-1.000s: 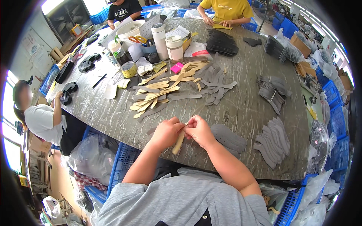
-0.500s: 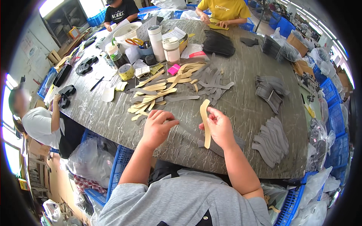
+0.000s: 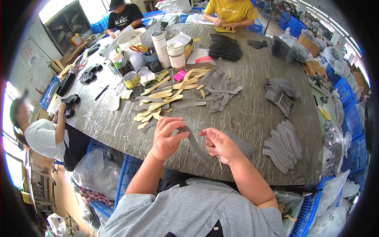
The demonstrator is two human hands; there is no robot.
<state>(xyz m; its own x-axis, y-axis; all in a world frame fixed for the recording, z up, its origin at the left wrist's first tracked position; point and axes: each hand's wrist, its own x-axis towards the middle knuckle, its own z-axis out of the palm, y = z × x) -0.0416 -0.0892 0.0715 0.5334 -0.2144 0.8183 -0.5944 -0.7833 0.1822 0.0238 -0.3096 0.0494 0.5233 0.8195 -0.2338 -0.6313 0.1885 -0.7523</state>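
Observation:
A grey curved strip (image 3: 194,147) hangs from my left hand (image 3: 169,138), its upper end pinched between thumb and fingers. My right hand (image 3: 222,145) is closed on a thin strip (image 3: 220,162) turned edge-on, so its face is hidden. The two hands are apart, over the table's near edge. Under and beside my right hand lie grey pieces (image 3: 241,144), partly covered by it. Beyond my hands spreads a loose heap of tan strips (image 3: 158,100) mixed with grey strips (image 3: 223,89).
A fanned row of grey pieces (image 3: 283,147) and a tied grey bundle (image 3: 281,94) lie to the right. Cups, tape (image 3: 131,79) and a white bucket (image 3: 132,37) stand at the back left. Other people work at the table's far and left sides. Blue baskets (image 3: 128,173) flank me.
My right hand has turned, and the tan strip that faced me now shows only a thin edge. The grey strip at my left hand has swung up and is plainer to see.

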